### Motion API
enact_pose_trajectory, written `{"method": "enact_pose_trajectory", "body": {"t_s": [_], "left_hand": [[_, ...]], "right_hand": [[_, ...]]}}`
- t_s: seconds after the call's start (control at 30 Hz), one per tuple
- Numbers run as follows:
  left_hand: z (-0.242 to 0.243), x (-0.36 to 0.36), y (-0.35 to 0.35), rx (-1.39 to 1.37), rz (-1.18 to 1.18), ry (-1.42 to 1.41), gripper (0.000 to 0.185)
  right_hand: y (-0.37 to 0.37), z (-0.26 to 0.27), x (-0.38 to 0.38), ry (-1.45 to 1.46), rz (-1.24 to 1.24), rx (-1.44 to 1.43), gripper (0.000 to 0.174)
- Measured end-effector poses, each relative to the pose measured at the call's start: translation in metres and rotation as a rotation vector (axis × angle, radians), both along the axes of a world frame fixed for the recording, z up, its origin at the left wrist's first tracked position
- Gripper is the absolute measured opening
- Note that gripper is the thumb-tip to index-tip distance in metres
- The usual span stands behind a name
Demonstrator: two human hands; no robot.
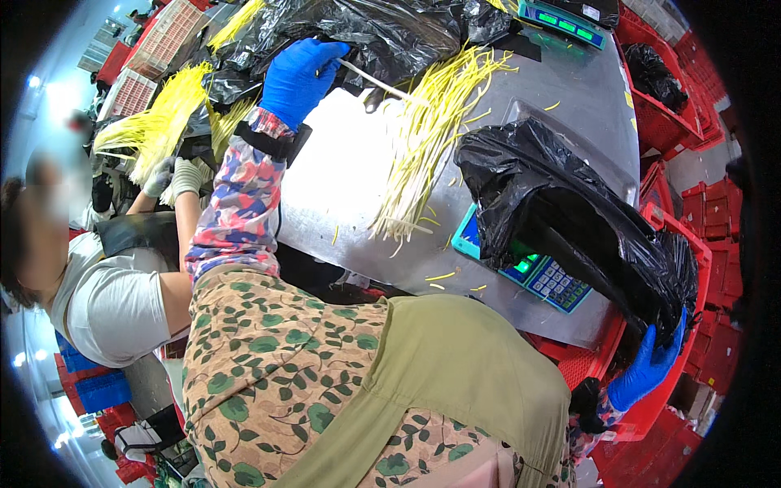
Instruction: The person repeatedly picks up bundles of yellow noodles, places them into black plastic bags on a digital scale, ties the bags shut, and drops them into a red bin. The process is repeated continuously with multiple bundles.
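My left hand (302,79), in a blue glove, is above the far left part of the metal table. Its fingers pinch the end of a thin whitish strip (378,80), possibly a stalk, whose other end reaches a loose pile of yellow chives (436,140) with pale stems. My right hand (650,366), also blue-gloved, grips the end of a black plastic bag (567,177) at the right. That bag gapes towards me and drapes over a digital scale (555,283), hiding part of its display and keypad. Under the bag's lower end is a red plastic crate (701,268).
The metal table (549,91) carries stray chive bits. Black plastic sheeting (390,30) and a second scale (564,24) are at its far side. On the left, a co-worker's gloved hands (177,177) hold yellow chives (165,110). Red crates (662,91) line the right.
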State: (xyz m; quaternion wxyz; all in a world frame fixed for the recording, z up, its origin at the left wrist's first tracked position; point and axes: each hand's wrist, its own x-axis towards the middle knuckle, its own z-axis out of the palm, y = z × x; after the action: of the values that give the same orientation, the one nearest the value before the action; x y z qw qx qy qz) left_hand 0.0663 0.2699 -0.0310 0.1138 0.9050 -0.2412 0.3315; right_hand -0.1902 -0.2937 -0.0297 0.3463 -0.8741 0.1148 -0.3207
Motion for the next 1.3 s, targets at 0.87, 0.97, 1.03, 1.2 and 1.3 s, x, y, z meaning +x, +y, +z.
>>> {"method": "enact_pose_trajectory", "body": {"t_s": [0.87, 0.97, 1.03, 1.2, 1.3], "left_hand": [[-0.239, -0.068, -0.040, -0.363, 0.452, 1.215, 0.055], [-0.214, -0.072, -0.060, -0.206, 0.650, 0.569, 0.040], [-0.192, -0.065, -0.086, -0.417, 0.616, 0.724, 0.035], [-0.193, -0.053, -0.171, -0.021, 0.463, 0.865, 0.047], [-0.218, -0.039, -0.182, -0.146, 0.546, 0.959, 0.041]], "right_hand": [[-0.008, -0.011, -0.007, 0.019, 0.222, 0.066, 0.063], [-0.010, -0.012, -0.009, -0.006, 0.247, 0.039, 0.064], [-0.009, -0.012, -0.010, -0.020, 0.258, 0.102, 0.064], [0.000, -0.008, -0.006, -0.003, 0.268, 0.135, 0.065], [0.001, -0.007, -0.005, -0.023, 0.296, 0.153, 0.065]]}}
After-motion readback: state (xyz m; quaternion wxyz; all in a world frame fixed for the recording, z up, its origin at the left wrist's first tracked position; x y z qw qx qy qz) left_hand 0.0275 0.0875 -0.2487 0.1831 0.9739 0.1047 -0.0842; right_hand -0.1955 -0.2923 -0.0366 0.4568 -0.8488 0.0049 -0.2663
